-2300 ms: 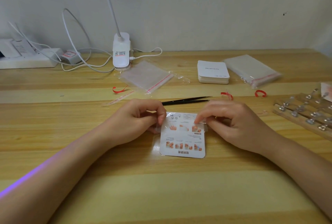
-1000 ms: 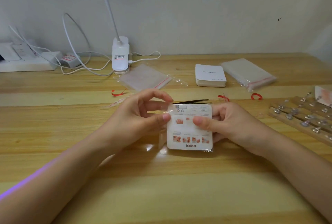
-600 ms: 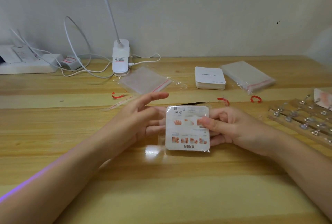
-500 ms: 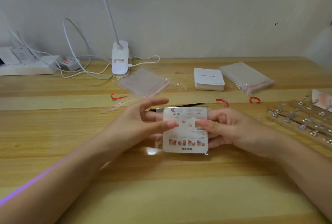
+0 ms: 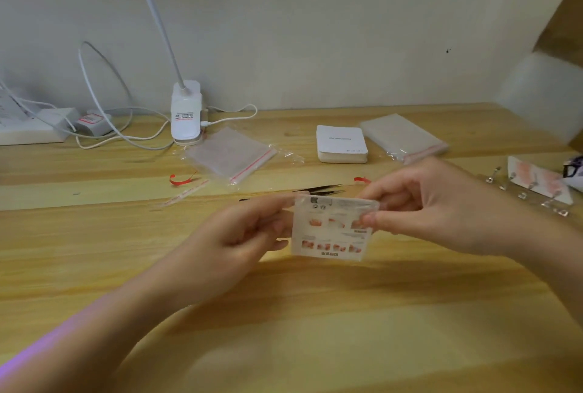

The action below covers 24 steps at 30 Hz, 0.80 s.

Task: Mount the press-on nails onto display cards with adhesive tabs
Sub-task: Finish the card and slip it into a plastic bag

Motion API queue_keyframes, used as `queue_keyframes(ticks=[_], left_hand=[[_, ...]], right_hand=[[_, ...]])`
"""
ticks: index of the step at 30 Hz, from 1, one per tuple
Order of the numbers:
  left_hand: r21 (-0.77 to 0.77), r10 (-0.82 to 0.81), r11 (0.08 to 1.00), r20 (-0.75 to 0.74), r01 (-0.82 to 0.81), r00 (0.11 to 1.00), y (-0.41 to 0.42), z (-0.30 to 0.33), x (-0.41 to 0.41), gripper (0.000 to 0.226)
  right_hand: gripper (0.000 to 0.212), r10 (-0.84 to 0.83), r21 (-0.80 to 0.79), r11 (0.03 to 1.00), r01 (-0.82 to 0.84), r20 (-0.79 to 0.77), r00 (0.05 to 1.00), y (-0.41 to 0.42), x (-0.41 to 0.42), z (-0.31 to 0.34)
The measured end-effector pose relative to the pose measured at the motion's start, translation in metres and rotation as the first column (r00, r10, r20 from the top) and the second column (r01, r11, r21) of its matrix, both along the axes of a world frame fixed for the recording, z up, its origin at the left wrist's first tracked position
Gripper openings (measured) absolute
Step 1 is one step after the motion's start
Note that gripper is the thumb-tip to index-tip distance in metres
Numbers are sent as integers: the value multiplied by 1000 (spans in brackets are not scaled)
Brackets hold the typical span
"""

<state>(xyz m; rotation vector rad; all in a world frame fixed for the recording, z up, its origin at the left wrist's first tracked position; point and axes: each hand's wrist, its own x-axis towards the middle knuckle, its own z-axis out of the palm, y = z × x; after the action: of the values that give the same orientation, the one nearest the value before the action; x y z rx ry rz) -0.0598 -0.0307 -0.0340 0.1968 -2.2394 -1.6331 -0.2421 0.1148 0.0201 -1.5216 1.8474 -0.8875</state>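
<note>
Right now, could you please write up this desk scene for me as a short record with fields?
held item: printed card in a clear sleeve, lifted off the desk
left hand: pinches the card's upper left corner
right hand: pinches the card's right edge
behind the card: black tweezers lying on the desk
far side: white card stack, two bags of clear sleeves, lamp base
right edge: rack of metal clips
image quality: blurred, fine print unreadable

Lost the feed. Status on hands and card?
Left hand and right hand both pinch the bagged card above the table. Tweezers lie behind. Nothing blocking.
</note>
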Motion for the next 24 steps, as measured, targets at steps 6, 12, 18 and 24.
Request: queue_keyframes(ticks=[6,12,18,24], left_hand=[[-209,98,972,-51,-107,994,0,-16,-1,42],[-261,139,953,-67,-152,988,1,-25,-1,37],[-320,149,934,-56,-160,987,-1,-27,-1,36],[-326,160,931,-41,-165,986,-1,-27,-1,36]], right_hand=[[17,-181,-166,968,187,52,982,18,-12,12],[9,-734,-569,631,527,-220,642,49,-100,15],[9,-619,-317,716,622,-700,356,81,-192,-8],[22,-354,244,688,683,-709,610,70,-190,-3]])
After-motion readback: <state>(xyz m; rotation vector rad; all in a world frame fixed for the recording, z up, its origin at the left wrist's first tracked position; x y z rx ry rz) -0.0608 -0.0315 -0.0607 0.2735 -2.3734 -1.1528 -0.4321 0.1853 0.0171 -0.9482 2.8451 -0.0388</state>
